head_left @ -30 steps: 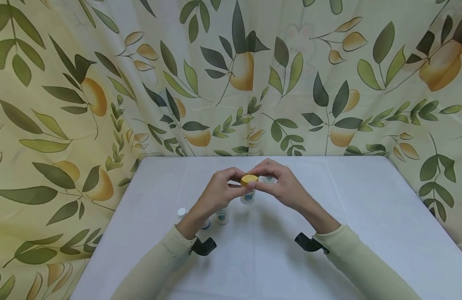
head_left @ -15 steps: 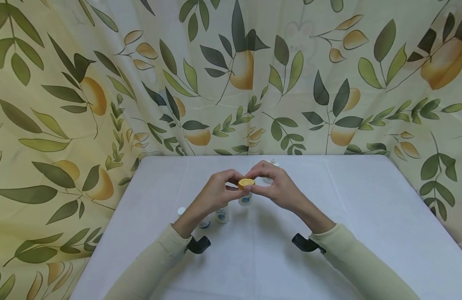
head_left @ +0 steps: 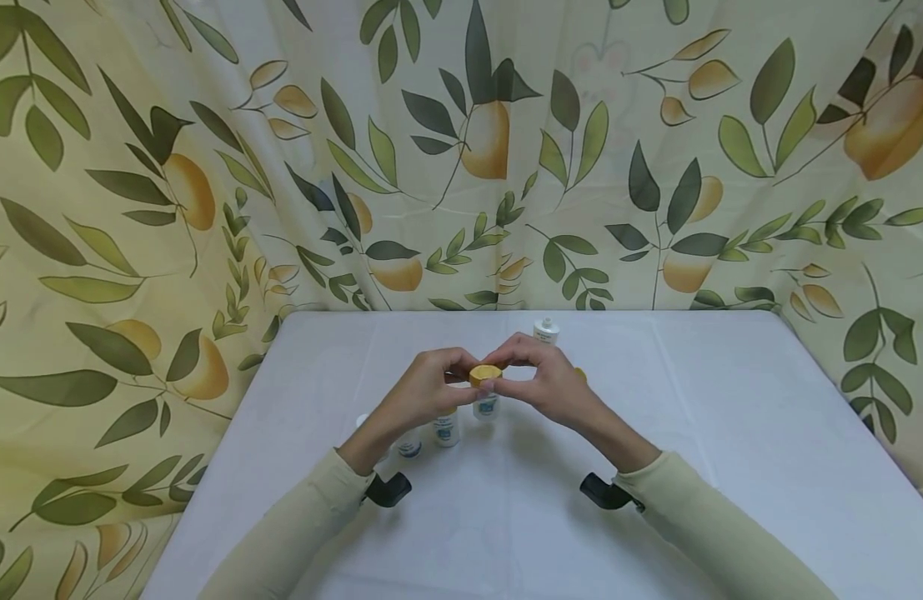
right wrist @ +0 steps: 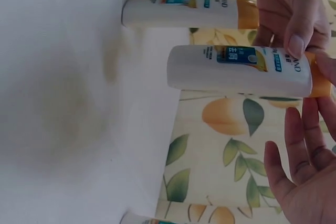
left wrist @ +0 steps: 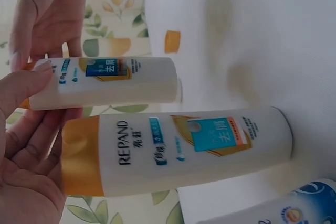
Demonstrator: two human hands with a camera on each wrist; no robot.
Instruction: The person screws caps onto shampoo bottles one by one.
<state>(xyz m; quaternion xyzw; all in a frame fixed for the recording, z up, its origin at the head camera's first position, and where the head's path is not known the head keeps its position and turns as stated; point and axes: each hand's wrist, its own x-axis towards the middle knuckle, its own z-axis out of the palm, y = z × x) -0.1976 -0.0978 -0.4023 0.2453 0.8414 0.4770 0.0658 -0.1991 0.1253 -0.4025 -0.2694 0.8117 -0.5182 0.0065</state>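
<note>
A white shampoo bottle [head_left: 486, 407] with a gold cap [head_left: 485, 375] is between both hands in the head view. My left hand [head_left: 428, 387] pinches it at the cap from the left, and my right hand [head_left: 542, 382] pinches the cap from the right. In the right wrist view this bottle [right wrist: 236, 72] appears raised off the table, its label facing the camera. A similar gold-capped shampoo bottle [left wrist: 178, 150] stands close beside it, nearest my left hand, large in the left wrist view. Fingers partly hide the held cap.
Left of these stand a white bottle with blue [head_left: 409, 445] and a white-topped item [head_left: 362, 421], both partly behind the left forearm. An uncapped white bottle [head_left: 546, 330] stands at the back. A gold piece [left wrist: 172, 41] lies on the white-covered table [head_left: 701, 400].
Both hands have shifted slightly left and nearer with the shampoo bottle. The uncapped bottle at the back and the gold piece behind my right hand have come into sight.
</note>
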